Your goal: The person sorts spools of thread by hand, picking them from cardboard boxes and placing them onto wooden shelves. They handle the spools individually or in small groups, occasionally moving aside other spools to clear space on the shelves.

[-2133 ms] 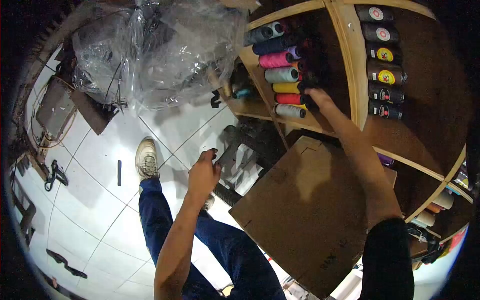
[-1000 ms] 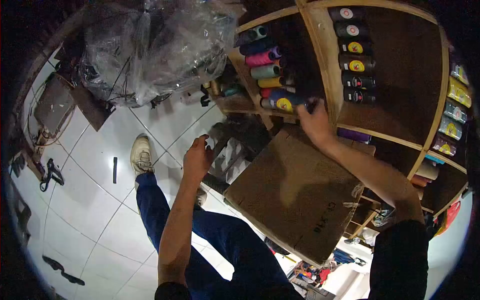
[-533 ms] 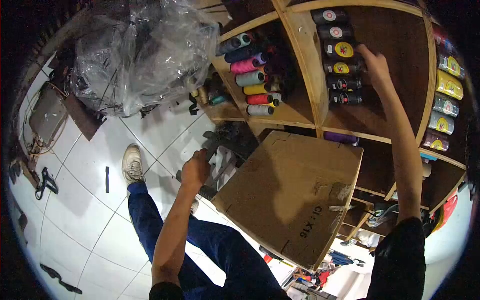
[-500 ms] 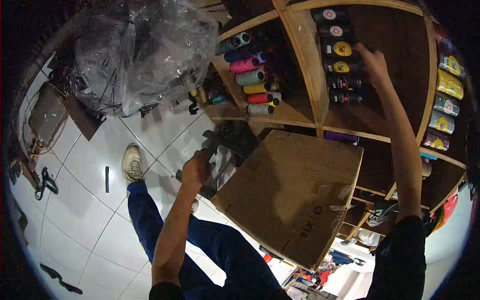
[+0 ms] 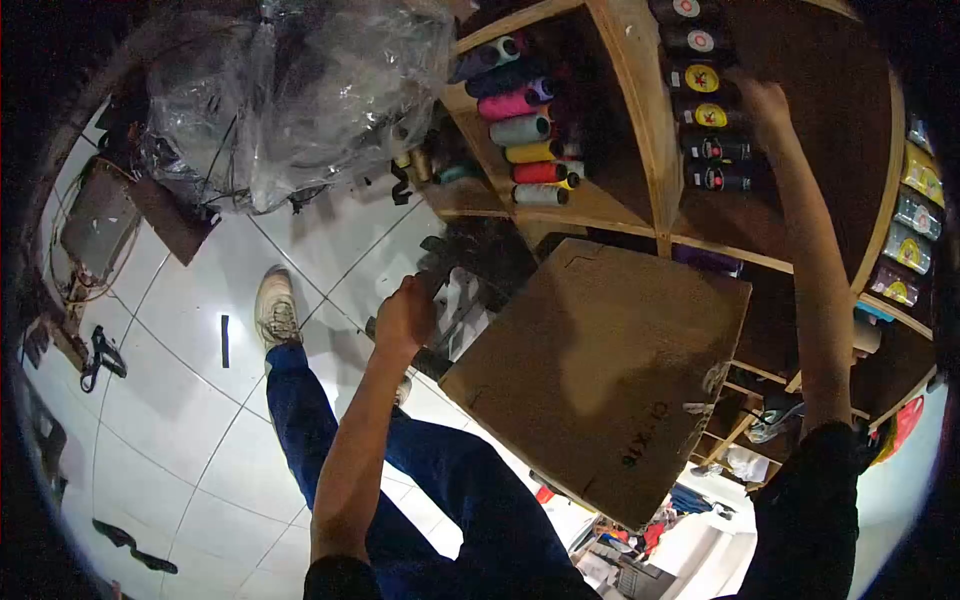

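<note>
My right hand (image 5: 765, 102) reaches into the upper shelf. Its fingers are closed at the right end of a black thread spool (image 5: 700, 79) with a yellow round label, one of several black spools stacked there. Low over the floor, my left hand (image 5: 406, 316) is closed in a fist beside dark, bulky material (image 5: 475, 255); what it grips, if anything, I cannot tell. A large cardboard box (image 5: 600, 370) lies between my two arms, in front of the shelf.
Coloured thread spools (image 5: 525, 130) lie stacked in the left compartment, and more labelled spools (image 5: 912, 250) at the far right. Clear plastic wrapping (image 5: 300, 110) bulges at upper left. Black scraps (image 5: 103, 358) are scattered on the white tiled floor (image 5: 185, 400).
The view has shifted a little, so the shelf stands farther right and higher. My right hand stays at the same black spool; my left fist remains low beside the dark material.
</note>
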{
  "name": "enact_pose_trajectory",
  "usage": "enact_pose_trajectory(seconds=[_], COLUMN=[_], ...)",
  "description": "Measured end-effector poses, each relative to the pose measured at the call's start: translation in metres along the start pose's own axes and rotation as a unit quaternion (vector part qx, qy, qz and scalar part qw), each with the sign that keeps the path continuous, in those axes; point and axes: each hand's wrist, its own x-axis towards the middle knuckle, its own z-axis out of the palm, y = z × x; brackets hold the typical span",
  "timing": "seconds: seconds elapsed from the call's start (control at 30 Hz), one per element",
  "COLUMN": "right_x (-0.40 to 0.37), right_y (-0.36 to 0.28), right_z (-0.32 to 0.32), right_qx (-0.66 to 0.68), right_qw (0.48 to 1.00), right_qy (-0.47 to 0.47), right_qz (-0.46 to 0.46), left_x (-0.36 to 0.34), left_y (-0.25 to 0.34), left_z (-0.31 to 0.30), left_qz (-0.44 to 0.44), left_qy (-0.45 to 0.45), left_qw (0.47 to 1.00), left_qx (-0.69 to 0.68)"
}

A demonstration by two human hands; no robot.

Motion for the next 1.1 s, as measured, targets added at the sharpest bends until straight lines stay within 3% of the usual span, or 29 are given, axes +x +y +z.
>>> enact_pose_trajectory(seconds=[0.1,0.17,0.23,0.3,0.33,0.37,0.47,0.53,0.8,0.93,1.1], right_x=[-0.086,-0.150,-0.160,-0.122,-0.103,-0.085,-0.008,0.022,0.076,0.086,0.086], right_y=[-0.064,-0.103,-0.076,-0.029,-0.038,-0.048,-0.026,-0.019,0.008,0.029,0.014], right_z=[0.026,0.054,0.121,0.202,0.213,0.224,0.256,0.270,0.315,0.328,0.322], right_qx=[-0.068,-0.167,-0.083,-0.125,-0.092,-0.057,0.026,0.026,-0.022,-0.030,-0.019], right_qw=[0.953,0.957,0.907,0.924,0.955,0.977,0.994,0.991,0.966,0.954,0.962], right_qy=[0.181,-0.089,-0.208,-0.128,-0.092,-0.061,-0.086,-0.096,-0.104,-0.109,-0.097], right_qz=[-0.235,-0.218,-0.357,-0.339,-0.268,-0.195,-0.069,-0.094,-0.234,-0.279,-0.253], left_x=[0.002,0.002,0.001,-0.001,-0.002,0.000,0.002,0.007,0.015,0.021,0.025], left_y=[-0.006,-0.005,0.003,0.005,-0.016,-0.001,-0.007,-0.001,-0.003,0.003,-0.003], left_z=[0.007,0.008,0.005,0.000,0.019,0.002,0.003,-0.005,-0.005,-0.008,-0.005], left_qz=[0.012,0.016,0.015,0.015,0.046,0.021,0.002,-0.051,0.009,-0.024,0.001], left_qy=[0.009,0.001,0.009,0.009,0.027,-0.010,-0.027,-0.089,0.005,-0.023,-0.035], left_qw=[1.000,1.000,1.000,0.999,0.998,0.998,0.996,0.992,0.999,0.997,0.997], left_qx=[0.018,0.017,0.015,0.032,0.044,0.063,0.083,0.076,0.042,0.063,0.073])
